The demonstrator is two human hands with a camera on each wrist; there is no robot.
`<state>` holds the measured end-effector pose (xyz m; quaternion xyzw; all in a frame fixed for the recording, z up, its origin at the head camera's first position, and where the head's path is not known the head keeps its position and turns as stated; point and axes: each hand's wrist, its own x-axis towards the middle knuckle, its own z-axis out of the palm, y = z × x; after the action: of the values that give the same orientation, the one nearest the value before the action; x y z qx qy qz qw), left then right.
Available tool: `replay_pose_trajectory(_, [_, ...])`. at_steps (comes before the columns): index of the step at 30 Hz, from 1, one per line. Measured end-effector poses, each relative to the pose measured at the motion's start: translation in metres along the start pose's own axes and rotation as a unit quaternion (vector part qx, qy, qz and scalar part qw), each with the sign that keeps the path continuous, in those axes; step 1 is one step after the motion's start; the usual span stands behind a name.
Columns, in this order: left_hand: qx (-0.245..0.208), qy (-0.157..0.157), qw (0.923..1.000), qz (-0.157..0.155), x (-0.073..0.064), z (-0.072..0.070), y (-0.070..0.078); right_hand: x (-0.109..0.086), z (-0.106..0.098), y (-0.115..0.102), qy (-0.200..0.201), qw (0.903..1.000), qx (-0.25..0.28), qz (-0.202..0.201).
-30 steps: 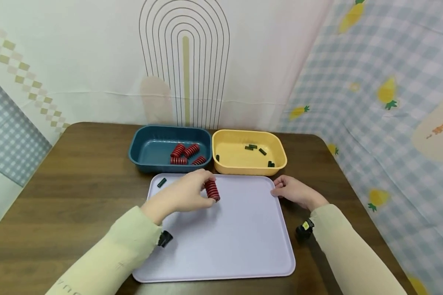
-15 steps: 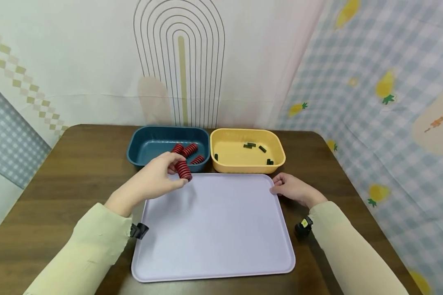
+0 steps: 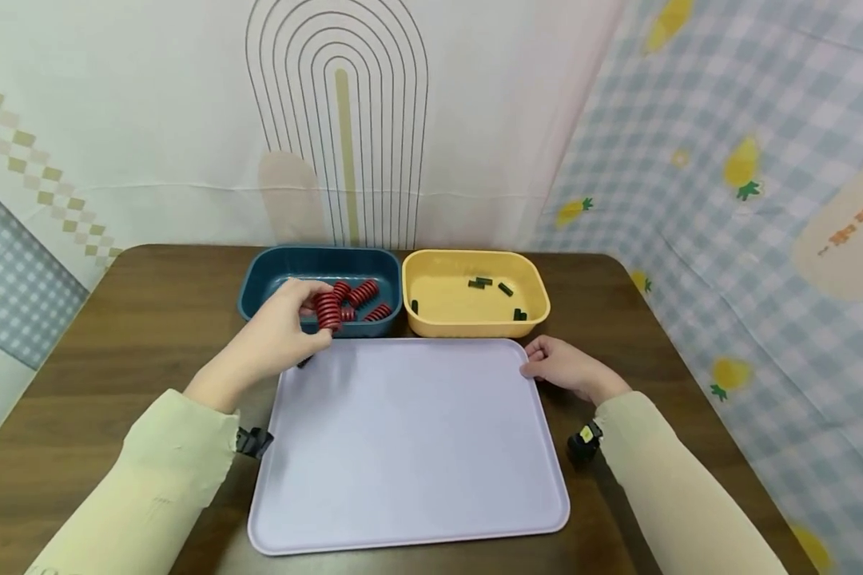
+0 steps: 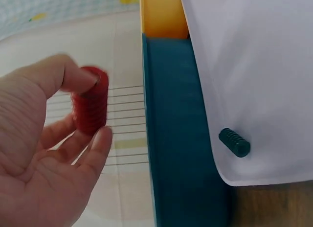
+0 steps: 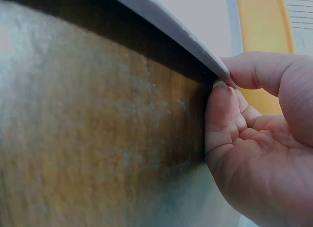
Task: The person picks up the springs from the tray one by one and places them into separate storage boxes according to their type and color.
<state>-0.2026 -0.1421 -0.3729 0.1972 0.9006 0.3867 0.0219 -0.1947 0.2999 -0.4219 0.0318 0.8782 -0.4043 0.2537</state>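
My left hand (image 3: 273,331) pinches a thick red spring (image 3: 328,311) between thumb and fingers, above the front of the dark blue bin (image 3: 273,257). Several more red springs (image 3: 363,293) lie inside that bin. In the left wrist view the red spring (image 4: 90,107) is held off the bin's wall. A small dark green spring (image 4: 234,142) lies on the lilac tray (image 3: 417,447) near its far left corner; in the head view my hand partly hides it. At the tray's far right corner my right hand (image 3: 568,371) pinches the rim, thumb on top and fingers beneath.
A yellow bin (image 3: 439,326) stands right of the blue one, with several small dark green springs (image 3: 505,289) inside. Both bins sit behind the tray on a brown wooden table (image 3: 137,319). Patterned cloth (image 3: 475,120) hangs behind and to the right.
My left hand has carried the red spring from above the tray leftward and back to over the blue bin. My right hand keeps hold of the tray corner.
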Motion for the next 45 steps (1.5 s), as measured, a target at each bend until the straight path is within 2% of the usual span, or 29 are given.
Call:
replay_pose_trajectory(5, [-0.009,0.052,0.9985,-0.018,0.003,-0.011,-0.009,0.000,-0.004,-0.004,0.006,1.0000,-0.002,-0.007])
replay_pose_trajectory(10, [-0.008,0.058,0.9965,-0.059,0.004,-0.018,-0.028,0.000,-0.002,-0.001,0.007,1.0000,-0.006,-0.001])
replay_pose_trajectory(16, [0.044,0.044,0.9929,-0.101,0.008,-0.024,-0.046,-0.001,0.001,-0.004,-0.002,1.0000,-0.003,-0.001])
replay_pose_trajectory(22, [0.070,0.038,0.9903,-0.113,0.020,-0.026,-0.053,0.001,-0.001,-0.010,0.006,0.9999,-0.004,-0.008])
replay_pose_trajectory(26, [0.080,0.006,0.9886,-0.128,0.026,-0.020,-0.058,0.001,-0.001,-0.007,-0.003,1.0000,-0.003,0.004])
replay_pose_trajectory(31, [0.103,-0.031,0.9835,-0.146,0.035,-0.019,-0.059,0.000,-0.001,-0.005,-0.002,1.0000,0.002,0.003])
replay_pose_trajectory(35, [0.114,-0.044,0.9808,-0.153,0.040,-0.021,-0.057,0.000,-0.002,-0.006,0.005,1.0000,-0.003,-0.006])
replay_pose_trajectory(39, [0.104,-0.052,0.9795,-0.165,0.039,-0.016,-0.057,-0.001,0.000,-0.004,-0.002,1.0000,-0.006,-0.002])
replay_pose_trajectory(42, [0.097,-0.036,0.9810,-0.164,0.037,-0.012,-0.058,-0.001,0.001,-0.002,-0.004,1.0000,-0.002,0.003])
replay_pose_trajectory(45, [0.083,0.015,0.9868,-0.138,0.032,-0.008,-0.060,0.000,0.001,-0.002,0.000,1.0000,-0.004,0.000])
